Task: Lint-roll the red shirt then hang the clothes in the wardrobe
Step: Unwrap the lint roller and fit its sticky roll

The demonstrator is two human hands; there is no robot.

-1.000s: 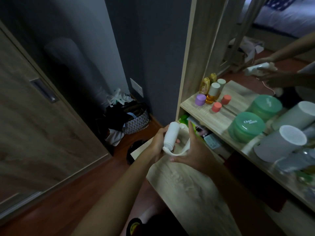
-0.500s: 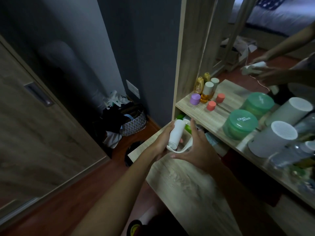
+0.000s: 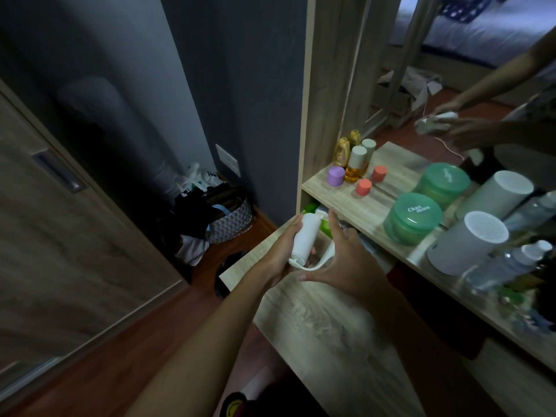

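A white lint roller [image 3: 304,238] is held upright over the far end of the wooden desk [image 3: 325,332]. My left hand [image 3: 281,251] grips its roll from the left. My right hand [image 3: 343,260] is cupped on the right around its curved white handle [image 3: 323,260], with thumb and forefinger spread. The wardrobe door [image 3: 51,236] stands at the left, closed, with a dark recessed handle [image 3: 57,173]. No red shirt is in view.
A shelf [image 3: 373,212] beside the desk carries small bottles [image 3: 355,164], two green jars [image 3: 413,218] and a white cylinder [image 3: 469,242], with a mirror [image 3: 469,70] behind it. A basket of clothes [image 3: 216,215] sits on the floor by the grey wall.
Both hands have moved the lint roller a little forward toward the shelf edge. The grip looks the same.
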